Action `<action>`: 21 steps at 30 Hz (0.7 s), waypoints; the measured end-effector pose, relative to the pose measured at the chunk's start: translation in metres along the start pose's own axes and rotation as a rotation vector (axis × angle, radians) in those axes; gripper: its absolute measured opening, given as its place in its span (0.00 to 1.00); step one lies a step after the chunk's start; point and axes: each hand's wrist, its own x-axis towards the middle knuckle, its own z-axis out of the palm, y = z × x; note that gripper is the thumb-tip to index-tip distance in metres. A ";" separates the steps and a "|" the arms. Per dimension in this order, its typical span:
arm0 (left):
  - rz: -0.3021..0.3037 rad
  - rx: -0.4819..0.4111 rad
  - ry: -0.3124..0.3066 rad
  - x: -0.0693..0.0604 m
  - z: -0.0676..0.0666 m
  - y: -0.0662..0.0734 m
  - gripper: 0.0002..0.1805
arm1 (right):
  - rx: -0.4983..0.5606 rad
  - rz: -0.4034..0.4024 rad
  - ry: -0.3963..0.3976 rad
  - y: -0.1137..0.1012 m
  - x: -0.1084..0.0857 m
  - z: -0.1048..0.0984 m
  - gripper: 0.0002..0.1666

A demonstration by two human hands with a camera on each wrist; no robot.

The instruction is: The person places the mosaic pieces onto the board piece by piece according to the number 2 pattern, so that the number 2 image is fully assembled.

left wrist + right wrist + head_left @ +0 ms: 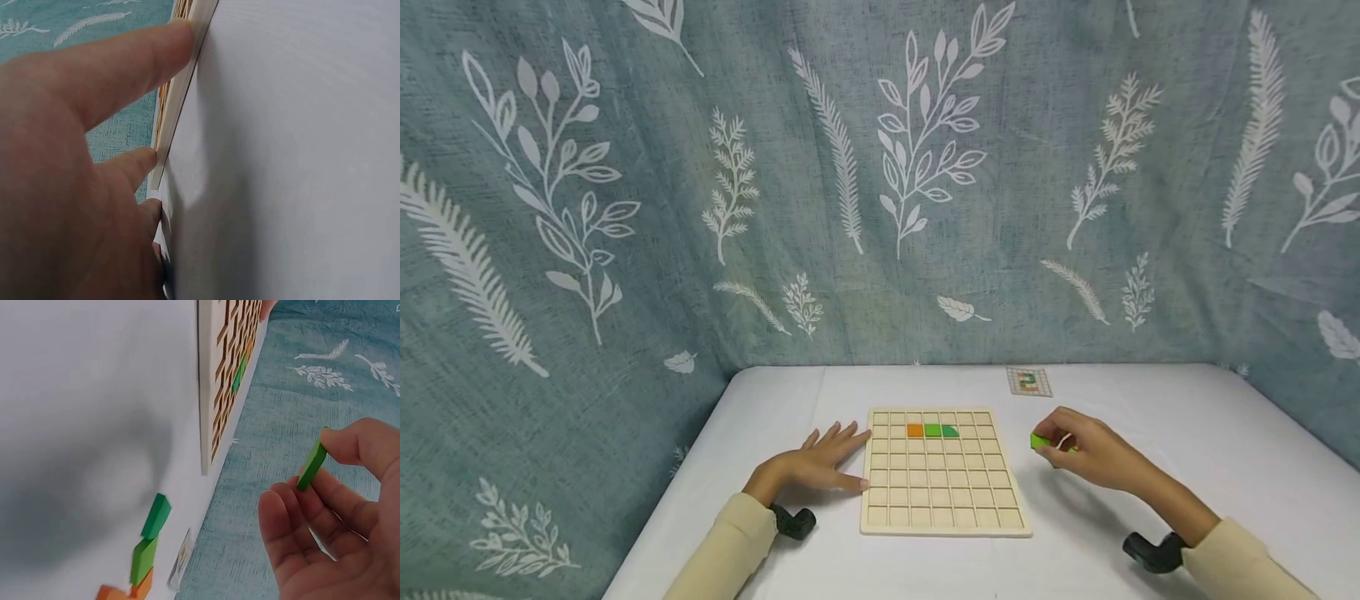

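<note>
A light green square tile point(312, 464) is pinched between the thumb and fingers of my right hand point(1086, 447), raised above the table to the right of the board. The pale wooden grid board point(946, 518) lies flat. In one of its upper rows sit an orange tile point(915, 431), a light green tile point(932, 431) and a dark green round-cornered tile point(951, 432), side by side. My left hand point(820, 460) rests on the table with fingers spread; its thumb and a fingertip touch the board's left edge.
In the right wrist view, a dark green tile point(156, 516), a light green tile point(144, 561) and orange tiles point(112, 593) lie loose on the white table point(805, 567). A small printed pattern card point(1028, 382) lies beyond the board. A leaf-patterned curtain point(865, 208) hangs behind.
</note>
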 end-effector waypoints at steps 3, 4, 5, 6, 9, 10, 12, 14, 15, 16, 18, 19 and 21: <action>-0.009 0.003 0.001 -0.002 -0.002 0.001 0.52 | 0.022 0.027 -0.055 0.000 0.012 0.003 0.07; -0.012 0.003 0.002 -0.003 -0.004 0.001 0.52 | 0.022 0.031 -0.067 0.000 0.016 0.005 0.07; -0.015 0.002 0.002 -0.003 -0.005 0.002 0.52 | 0.022 0.032 -0.083 0.000 0.020 0.007 0.07; -0.016 0.004 0.001 -0.004 -0.006 0.002 0.52 | 0.019 0.029 -0.093 0.000 0.024 0.009 0.08; -0.016 0.005 -0.002 -0.004 -0.008 0.002 0.52 | 0.013 0.005 -0.097 0.000 0.035 0.017 0.08; -0.014 0.004 -0.005 -0.004 -0.008 0.002 0.51 | 0.015 0.002 -0.098 0.000 0.038 0.019 0.08; -0.010 0.007 -0.011 -0.003 -0.007 0.002 0.51 | 0.026 -0.006 -0.105 -0.001 0.043 0.023 0.08; -0.008 0.005 -0.015 -0.002 -0.006 0.002 0.51 | 0.036 0.001 -0.113 -0.002 0.048 0.027 0.07; -0.007 0.004 -0.017 -0.002 -0.005 0.002 0.51 | 0.041 0.007 -0.119 -0.002 0.050 0.029 0.07; -0.008 0.004 -0.017 -0.002 -0.004 0.002 0.51 | 0.043 0.012 -0.123 -0.003 0.053 0.031 0.07; -0.008 0.001 -0.016 -0.001 -0.003 0.002 0.52 | 0.049 0.019 -0.129 -0.004 0.058 0.033 0.08; -0.009 0.002 -0.014 -0.001 -0.003 0.002 0.52 | 0.053 0.020 -0.132 -0.004 0.061 0.034 0.08; -0.013 0.003 -0.009 -0.001 -0.002 0.002 0.52 | 0.060 0.019 -0.141 -0.005 0.066 0.037 0.09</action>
